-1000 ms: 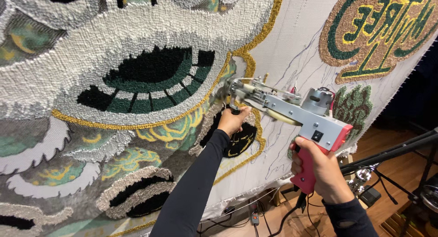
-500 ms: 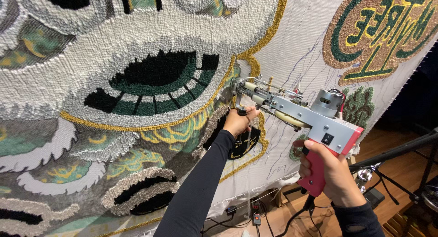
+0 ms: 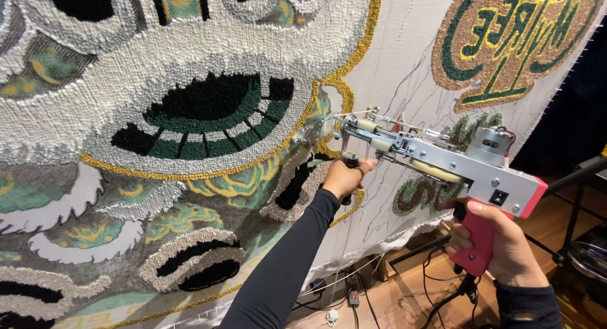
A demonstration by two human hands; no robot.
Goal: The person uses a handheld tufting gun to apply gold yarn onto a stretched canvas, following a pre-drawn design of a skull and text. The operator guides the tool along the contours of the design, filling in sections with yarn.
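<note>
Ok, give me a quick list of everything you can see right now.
tufting gun: one, silver body with pink handle, right of centre, nose against the cloth
tufted rug: one, white, black, green and gold, fills the left
backing cloth: one, pale, bare strip in the middle
lettered patch: one, green and gold, top right
cables: several, dark, on the wooden floor below
left hand: on the gun's front grip
right hand: around the pink handle
</note>
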